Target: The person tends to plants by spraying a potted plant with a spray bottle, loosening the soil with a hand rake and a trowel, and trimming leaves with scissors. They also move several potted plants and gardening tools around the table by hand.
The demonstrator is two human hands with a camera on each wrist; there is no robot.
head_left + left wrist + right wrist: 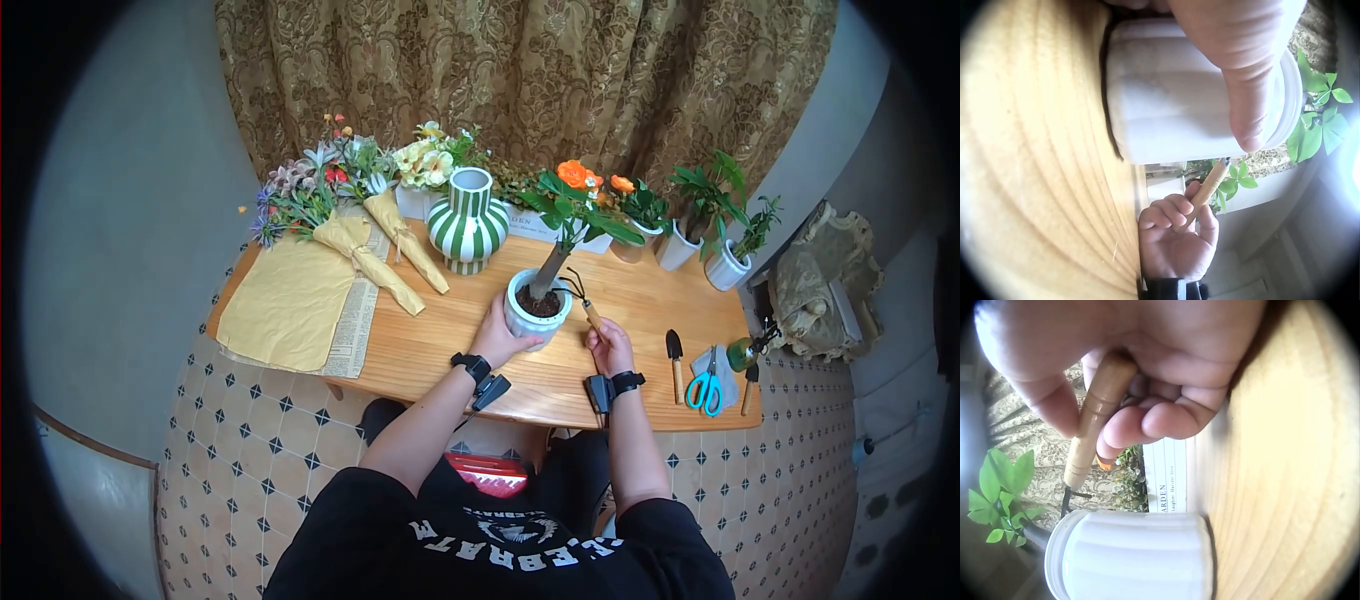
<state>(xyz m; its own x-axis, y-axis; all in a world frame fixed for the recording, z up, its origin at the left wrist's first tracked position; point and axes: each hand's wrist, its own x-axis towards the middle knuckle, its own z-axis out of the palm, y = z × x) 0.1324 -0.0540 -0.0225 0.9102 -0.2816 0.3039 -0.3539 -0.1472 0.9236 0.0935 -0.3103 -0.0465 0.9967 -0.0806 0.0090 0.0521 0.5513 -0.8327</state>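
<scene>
A ribbed white flowerpot (526, 323) stands on the wooden table, holding dark soil (540, 303) and a small tree with a thick trunk (548, 272) and green leaves. My left hand (496, 337) holds the pot from its left side; in the left wrist view the thumb (1250, 119) lies across the wall up to the rim. In my right hand (611, 350) is a small hand rake, gripped by its wooden handle (1092, 422). Its dark tines (572, 284) are at the pot's right rim, close beside the soil.
Behind the pot stands a green-and-white striped vase (468, 235). Paper-wrapped bouquets (365, 262) and brown paper (285, 300) lie left. To the right are a small trowel (675, 365), turquoise-handled scissors (704, 390) and a green spray bottle (742, 354). Potted plants (680, 245) line the back right.
</scene>
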